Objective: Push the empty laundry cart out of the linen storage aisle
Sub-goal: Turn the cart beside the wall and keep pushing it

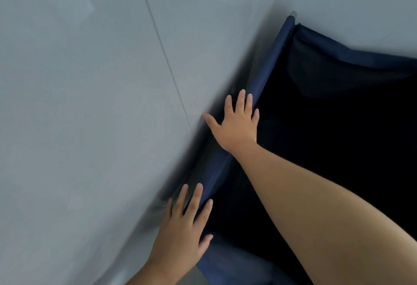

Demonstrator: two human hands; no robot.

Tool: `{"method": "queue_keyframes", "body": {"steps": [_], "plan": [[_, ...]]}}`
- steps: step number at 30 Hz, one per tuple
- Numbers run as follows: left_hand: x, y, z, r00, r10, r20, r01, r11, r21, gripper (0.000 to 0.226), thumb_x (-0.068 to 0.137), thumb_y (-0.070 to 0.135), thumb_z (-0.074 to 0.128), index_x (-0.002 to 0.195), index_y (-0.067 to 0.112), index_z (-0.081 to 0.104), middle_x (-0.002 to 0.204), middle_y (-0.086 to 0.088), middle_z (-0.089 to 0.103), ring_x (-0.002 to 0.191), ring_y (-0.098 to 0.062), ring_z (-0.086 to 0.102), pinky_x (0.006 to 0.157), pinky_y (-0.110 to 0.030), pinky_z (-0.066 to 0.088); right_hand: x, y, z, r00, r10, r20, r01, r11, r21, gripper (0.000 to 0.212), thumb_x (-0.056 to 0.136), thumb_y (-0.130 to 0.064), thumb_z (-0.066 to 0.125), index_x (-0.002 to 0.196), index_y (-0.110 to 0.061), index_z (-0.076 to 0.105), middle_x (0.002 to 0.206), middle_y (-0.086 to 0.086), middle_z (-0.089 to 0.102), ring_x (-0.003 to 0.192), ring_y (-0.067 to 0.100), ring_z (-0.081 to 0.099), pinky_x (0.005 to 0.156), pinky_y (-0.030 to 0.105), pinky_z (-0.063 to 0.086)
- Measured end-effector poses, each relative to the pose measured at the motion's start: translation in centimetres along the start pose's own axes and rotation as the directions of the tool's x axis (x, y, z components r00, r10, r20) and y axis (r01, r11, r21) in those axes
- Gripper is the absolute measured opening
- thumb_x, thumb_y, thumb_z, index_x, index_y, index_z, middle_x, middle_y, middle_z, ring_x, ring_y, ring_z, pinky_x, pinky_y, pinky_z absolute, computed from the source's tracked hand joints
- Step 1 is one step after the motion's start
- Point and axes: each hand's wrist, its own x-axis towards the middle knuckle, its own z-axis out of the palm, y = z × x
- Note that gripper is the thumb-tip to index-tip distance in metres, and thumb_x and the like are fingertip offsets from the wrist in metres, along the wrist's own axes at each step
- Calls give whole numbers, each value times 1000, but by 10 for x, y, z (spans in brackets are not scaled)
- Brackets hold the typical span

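Observation:
The laundry cart is a dark blue fabric bin filling the right half of the head view, its inside dark and with nothing visible in it. Its long left rim runs diagonally from the upper right down to the lower middle. My right hand lies flat over that rim about halfway along, fingers spread, the forearm crossing above the cart's interior. My left hand rests lower on the same rim near the close corner, fingers apart and laid over the blue edge. Neither hand is curled around the rim.
A pale grey surface with a thin seam line fills the left and top of the view, pressed close along the cart's left rim. The cart's far rim meets the same grey surface at the upper right.

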Motion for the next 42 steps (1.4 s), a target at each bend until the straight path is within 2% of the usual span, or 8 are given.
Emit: {"method": "queue_keyframes", "body": {"steps": [6,11,15,21,27,31,37,42], "plan": [[0,1,-2,1000,-20,-10,20,1000,1,86,70,63,69,142,21,47,163,-13,24,144,-40,30,102,-62,43,-46,-20,17,991,136,-22,-134,989,66,94,95,-73,24,160,-10,-1,167,14,-21,155,29,-18,123,56,0],[-1,2,-6,1000,-26,11,26,1000,-2,86,71,70,57,141,20,48,163,-14,24,145,-40,30,103,-64,41,-60,-29,21,987,159,17,-160,979,124,89,96,-69,32,161,-18,-1,166,9,-26,156,34,-12,122,61,6],[-2,2,-7,1000,-27,9,27,1000,3,84,72,72,57,139,20,54,163,-13,26,145,-41,34,102,-65,40,-58,-33,21,978,198,67,-206,966,159,85,96,-68,35,161,-25,1,165,3,-31,155,40,-8,120,63,9],[-1,0,-8,1000,-15,-25,16,1000,7,86,74,71,58,143,20,50,163,-13,25,147,-40,31,104,-66,38,-56,-38,27,965,261,7,-257,946,197,84,96,-65,40,161,-25,7,166,1,-28,155,39,-6,118,64,16],[-1,-3,-3,998,-21,-57,22,1000,11,90,73,71,58,145,18,47,165,-13,22,148,-40,29,105,-65,36,-54,-33,27,980,200,14,-198,958,206,85,95,-69,34,161,-27,0,167,3,-25,156,34,-10,119,64,7],[-3,-5,-4,997,-23,-69,27,998,49,89,73,69,58,145,18,48,164,-14,24,147,-39,31,104,-65,38,-91,-10,29,981,192,-19,-180,947,266,82,96,-71,28,161,-29,-1,169,3,-16,157,29,-8,121,59,3],[-5,-5,-4,999,-6,-54,9,998,57,87,78,70,46,148,18,43,166,-13,16,149,-40,23,106,-67,33,-180,61,21,944,314,-101,-295,940,171,81,96,-72,26,161,-28,5,170,3,-9,157,26,-5,123,55,3],[-7,-6,-7,999,-13,-47,17,996,88,90,78,74,40,151,21,36,166,-13,14,151,-39,16,108,-68,29,-263,127,10,908,362,-210,-379,924,-45,80,96,-71,26,159,-22,17,170,8,3,157,30,1,122,55,9]]}}
